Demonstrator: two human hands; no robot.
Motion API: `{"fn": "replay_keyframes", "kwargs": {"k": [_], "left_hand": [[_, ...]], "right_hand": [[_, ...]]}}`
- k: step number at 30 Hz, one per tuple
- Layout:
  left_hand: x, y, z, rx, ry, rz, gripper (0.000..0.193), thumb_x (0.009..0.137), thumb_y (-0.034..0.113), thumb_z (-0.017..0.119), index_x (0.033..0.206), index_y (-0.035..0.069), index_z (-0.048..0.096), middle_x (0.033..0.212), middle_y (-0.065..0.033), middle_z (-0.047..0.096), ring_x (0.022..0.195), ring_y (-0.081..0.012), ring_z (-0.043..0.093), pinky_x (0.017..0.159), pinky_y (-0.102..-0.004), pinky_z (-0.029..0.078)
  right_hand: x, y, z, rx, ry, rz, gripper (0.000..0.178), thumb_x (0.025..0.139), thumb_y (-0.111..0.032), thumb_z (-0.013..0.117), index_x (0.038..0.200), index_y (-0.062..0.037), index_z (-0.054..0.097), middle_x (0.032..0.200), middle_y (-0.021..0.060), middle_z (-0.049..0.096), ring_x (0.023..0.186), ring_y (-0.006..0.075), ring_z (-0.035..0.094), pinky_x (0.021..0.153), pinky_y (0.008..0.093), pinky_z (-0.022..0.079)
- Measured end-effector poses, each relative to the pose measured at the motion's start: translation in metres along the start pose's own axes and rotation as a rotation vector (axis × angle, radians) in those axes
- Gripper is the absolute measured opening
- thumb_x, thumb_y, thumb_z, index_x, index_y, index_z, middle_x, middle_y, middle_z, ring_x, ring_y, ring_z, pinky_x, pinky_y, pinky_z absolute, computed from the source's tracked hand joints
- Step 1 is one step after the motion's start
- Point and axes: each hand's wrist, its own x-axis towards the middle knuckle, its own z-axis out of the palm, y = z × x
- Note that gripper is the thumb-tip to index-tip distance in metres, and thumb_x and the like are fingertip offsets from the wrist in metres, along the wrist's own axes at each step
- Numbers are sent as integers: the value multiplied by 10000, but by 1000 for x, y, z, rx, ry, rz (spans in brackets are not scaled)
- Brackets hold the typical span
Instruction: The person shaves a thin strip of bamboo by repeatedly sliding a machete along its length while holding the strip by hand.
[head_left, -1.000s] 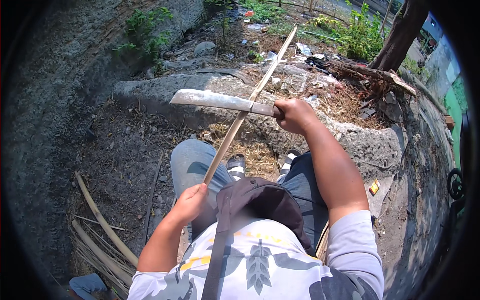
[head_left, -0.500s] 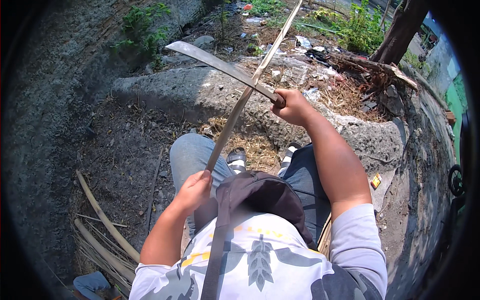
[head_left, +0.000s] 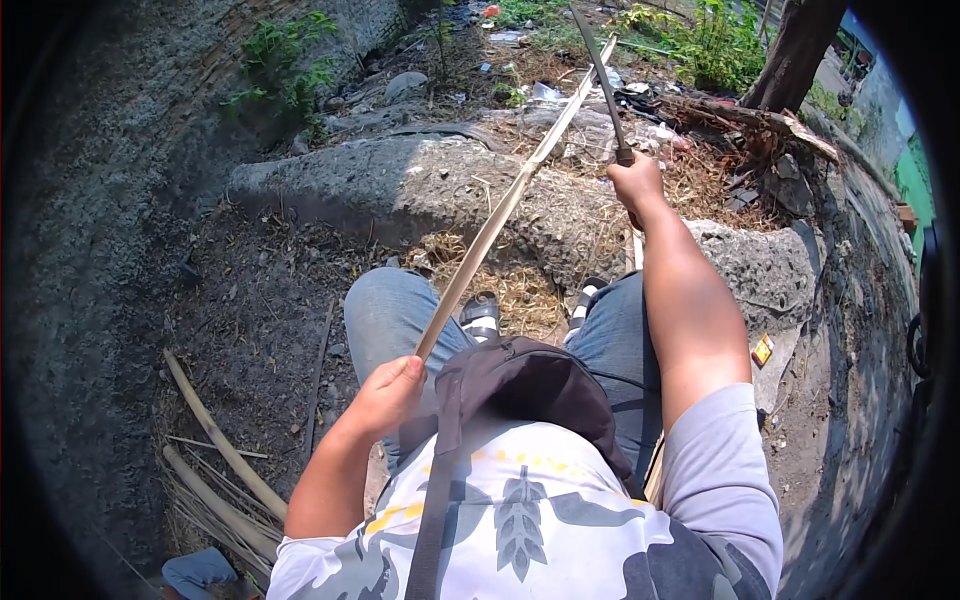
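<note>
My left hand (head_left: 390,395) is closed around the near end of a long, pale stalk strip (head_left: 490,228). The strip slants up and away to the right across my lap, with a slight kink or nick partway along and a narrow far end. My right hand (head_left: 637,185) grips the handle of a machete (head_left: 605,85). Its long, dark, slightly curved blade points away from me, to the right of the strip. Blade and strip lie close together near the strip's far end; whether they touch I cannot tell.
A rough stone slab (head_left: 380,185) crosses in front of my feet. Long stalks (head_left: 215,430) lie at lower left, near a blue denim leg (head_left: 198,572). A black bag (head_left: 530,385) rests on my lap. A tree trunk (head_left: 795,55) and a small yellow packet (head_left: 763,350) are at right.
The machete has swung from lying across the strip, tip leftward, to pointing away on its right. My right hand has moved right and slightly farther. The strip's far end has come into view.
</note>
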Motion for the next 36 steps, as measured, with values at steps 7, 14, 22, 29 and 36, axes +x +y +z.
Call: {"fn": "replay_keyframes", "kwargs": {"k": [7,14,22,29,36], "left_hand": [[3,11,-7,-84,6,-16,422,1113,462,462,850,135,516,665,84,424,540,-44,351,483,-241,299],[20,23,0,-250,-18,-85,421,1097,494,481,895,126,507,606,79,355,474,-52,288,434,-259,240],[16,26,2,-236,-26,-135,444,1091,536,456,885,143,460,631,72,293,494,-66,246,450,-255,217],[27,26,4,-293,-32,-173,436,1097,530,441,888,148,454,635,65,300,496,-66,251,443,-251,224],[37,26,9,-331,15,-176,431,1094,527,455,879,154,457,636,68,299,492,-62,252,437,-246,221]], "right_hand": [[-21,-18,-7,45,-38,-266,197,803,-192,704,898,-20,687,788,120,703,728,248,682,690,387,522],[-74,-67,6,-300,-185,-971,124,784,-138,713,827,-79,613,767,154,652,742,393,667,646,468,527],[-85,-88,9,-609,-456,-821,165,746,-148,700,909,-154,673,889,107,730,892,334,723,777,478,572],[-87,-88,15,-572,-496,-679,182,773,-160,687,955,-151,678,933,135,730,937,350,718,809,483,571],[-113,-99,33,-596,-569,-1014,144,747,-180,724,882,-162,675,849,97,717,872,325,721,759,465,574]]}}
